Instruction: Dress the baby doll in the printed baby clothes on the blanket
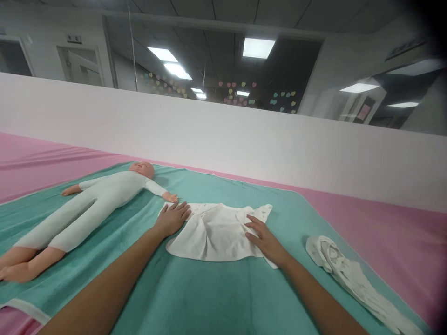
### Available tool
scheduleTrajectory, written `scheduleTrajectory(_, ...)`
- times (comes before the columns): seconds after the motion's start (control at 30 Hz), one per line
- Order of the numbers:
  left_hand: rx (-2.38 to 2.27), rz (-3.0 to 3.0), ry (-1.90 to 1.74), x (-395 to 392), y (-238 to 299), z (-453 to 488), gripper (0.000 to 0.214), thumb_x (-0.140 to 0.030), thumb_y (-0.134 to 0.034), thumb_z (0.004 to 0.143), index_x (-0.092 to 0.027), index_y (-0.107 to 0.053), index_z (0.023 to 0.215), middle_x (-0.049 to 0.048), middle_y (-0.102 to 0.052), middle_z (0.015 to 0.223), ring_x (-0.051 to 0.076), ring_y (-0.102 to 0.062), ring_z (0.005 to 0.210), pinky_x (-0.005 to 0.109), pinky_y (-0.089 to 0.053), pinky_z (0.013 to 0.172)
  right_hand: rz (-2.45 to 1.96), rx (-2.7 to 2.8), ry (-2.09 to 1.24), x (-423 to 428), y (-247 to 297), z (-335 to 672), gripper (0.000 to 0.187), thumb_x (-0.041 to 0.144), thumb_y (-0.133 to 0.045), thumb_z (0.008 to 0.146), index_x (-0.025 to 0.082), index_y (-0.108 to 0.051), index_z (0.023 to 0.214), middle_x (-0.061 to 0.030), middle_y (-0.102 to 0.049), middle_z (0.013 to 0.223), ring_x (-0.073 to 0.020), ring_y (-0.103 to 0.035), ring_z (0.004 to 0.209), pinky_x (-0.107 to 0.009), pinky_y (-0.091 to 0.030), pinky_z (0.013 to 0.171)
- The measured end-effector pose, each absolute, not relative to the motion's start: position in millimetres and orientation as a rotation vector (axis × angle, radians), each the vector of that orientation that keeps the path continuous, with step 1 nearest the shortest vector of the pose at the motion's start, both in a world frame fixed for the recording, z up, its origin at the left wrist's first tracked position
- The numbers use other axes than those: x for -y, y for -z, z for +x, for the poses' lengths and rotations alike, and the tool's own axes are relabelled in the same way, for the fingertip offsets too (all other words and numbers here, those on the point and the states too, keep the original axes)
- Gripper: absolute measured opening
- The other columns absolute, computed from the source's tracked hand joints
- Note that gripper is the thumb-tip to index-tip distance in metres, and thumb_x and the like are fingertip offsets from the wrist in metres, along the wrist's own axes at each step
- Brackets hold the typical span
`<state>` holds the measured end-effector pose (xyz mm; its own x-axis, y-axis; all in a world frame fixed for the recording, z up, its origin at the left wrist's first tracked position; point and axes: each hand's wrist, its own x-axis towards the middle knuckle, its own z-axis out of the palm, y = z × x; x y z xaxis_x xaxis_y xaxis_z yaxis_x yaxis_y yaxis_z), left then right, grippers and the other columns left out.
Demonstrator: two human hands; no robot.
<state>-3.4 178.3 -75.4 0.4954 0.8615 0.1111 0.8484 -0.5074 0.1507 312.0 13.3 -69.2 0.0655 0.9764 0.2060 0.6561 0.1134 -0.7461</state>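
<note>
A small white baby garment [220, 232] with a faint print lies spread out in front of me, creased near its middle. My left hand [172, 218] rests flat on its upper left part, fingers stretched out. On the garment's right side lies my right hand [263, 237], its fingers spread over the cloth. Just beyond my left hand is the hand of a baby doll [115, 188], which lies on its back in a pale fitted suit with its arms out. Neither hand grips anything that I can see.
A green cloth [216, 298] covers the surface, over a pink sheet [394, 232]. Another white printed garment [352, 274] lies bunched at the right. A low white wall [223, 137] runs along the back, with glass [223, 65] above it.
</note>
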Motion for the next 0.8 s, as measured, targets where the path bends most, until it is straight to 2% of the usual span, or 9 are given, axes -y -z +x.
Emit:
scheduleTrajectory(0.13,-1.524,2.684,-0.316,-180,79,-5,0.048,-0.047,-0.018,0.091,-0.032,-0.038,0.131,-0.0020,-0.029,0.144,0.026,-0.020,0.133,0.054,-0.016,0.103,-1.598,1.858,-0.399,-13,72,304,0.031,0.047,-0.051,0.080,0.027,-0.063,0.101,-0.0013,-0.040,0.137,-0.0228,-0.025,0.131,-0.042,-0.018,0.109)
scheduleTrajectory(0.23,-1.533,2.700,-0.341,-181,81,-5,0.045,-0.046,-0.020,0.091,-0.032,-0.041,0.129,-0.0017,-0.031,0.143,0.026,-0.022,0.132,0.054,-0.018,0.103,-1.591,1.707,-0.399,-15,74,307,0.028,0.045,-0.048,0.082,0.026,-0.065,0.092,-0.0012,-0.044,0.133,-0.0223,-0.035,0.125,-0.040,-0.027,0.105)
scheduleTrajectory(0.4,-1.541,2.722,-0.327,-180,79,-4,0.043,-0.039,-0.022,0.091,-0.030,-0.041,0.129,-0.0013,-0.032,0.142,0.026,-0.024,0.131,0.053,-0.020,0.102,-1.732,1.245,-0.413,-22,76,330,0.041,0.051,-0.049,0.078,0.025,-0.055,0.108,-0.0045,-0.058,0.113,-0.0222,-0.054,0.101,-0.038,-0.041,0.088)
scheduleTrajectory(0.57,-1.538,2.737,-0.314,-180,78,-4,0.043,-0.034,-0.023,0.091,-0.028,-0.041,0.130,0.0009,-0.033,0.142,0.026,-0.026,0.130,0.053,-0.021,0.101,-1.738,1.238,-0.533,-23,78,345,0.041,0.051,-0.052,0.074,0.022,-0.057,0.102,-0.0035,-0.062,0.092,-0.0202,-0.057,0.085,-0.032,-0.043,0.076)
scheduleTrajectory(0.7,-1.508,2.758,-0.347,-183,82,-5,0.044,-0.039,-0.022,0.091,-0.030,-0.041,0.129,0.0003,-0.033,0.142,0.027,-0.025,0.130,0.055,-0.021,0.100,-1.717,1.392,-0.599,-19,76,335,0.044,0.052,-0.056,0.072,0.026,-0.056,0.109,0.0004,-0.058,0.081,-0.0180,-0.055,0.074,-0.031,-0.042,0.071)
scheduleTrajectory(0.8,-1.508,2.745,-0.360,-184,84,-6,0.044,-0.042,-0.021,0.091,-0.031,-0.041,0.129,-0.0001,-0.033,0.142,0.026,-0.025,0.130,0.055,-0.020,0.101,-1.737,1.482,-0.633,-17,74,326,0.050,0.051,-0.058,0.071,0.031,-0.053,0.116,0.0005,-0.058,0.082,-0.0194,-0.055,0.076,-0.033,-0.042,0.072)
